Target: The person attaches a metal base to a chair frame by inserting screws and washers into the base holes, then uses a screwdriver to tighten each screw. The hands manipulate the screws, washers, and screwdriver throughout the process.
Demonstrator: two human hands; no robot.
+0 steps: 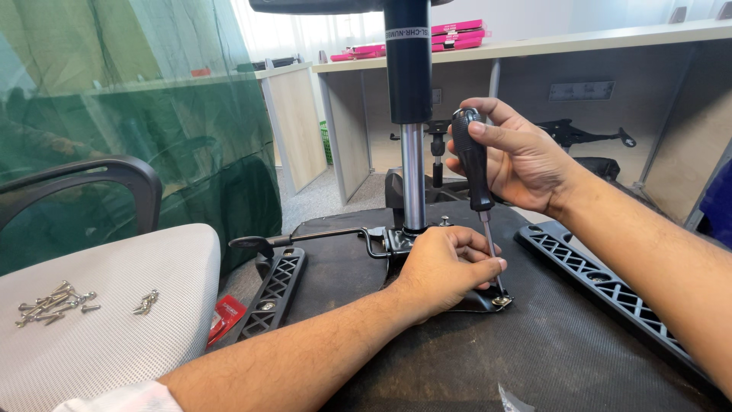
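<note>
Office floor with pale desks (534,53) along the back wall and a green curtain (137,114) to the left; in the middle an upturned chair seat (473,358) lies underside up, black fabric facing the camera, so its fittings can be reached from above; its gas column (409,114) stands straight up from the metal plate (396,244) at the centre, with a lever (305,238) running out to the left; black armrest brackets (602,282) lie flat on both edges of the seat; beside it, on the left, a grey mesh chair (107,320) serves as a tray, a loose pile of screws (53,302) resting on its cushion within easy reach; now the right hand (518,160) is wrapped tight around the black handle of a screwdriver (474,164), fingers curled closed, thumb laid across the top, shaft held near upright; the left hand (446,267) rests on the plate, fingertips pressed together pinching the shaft low down to steady it; the tip sits on a screw (501,300) at the plate's corner.
</note>
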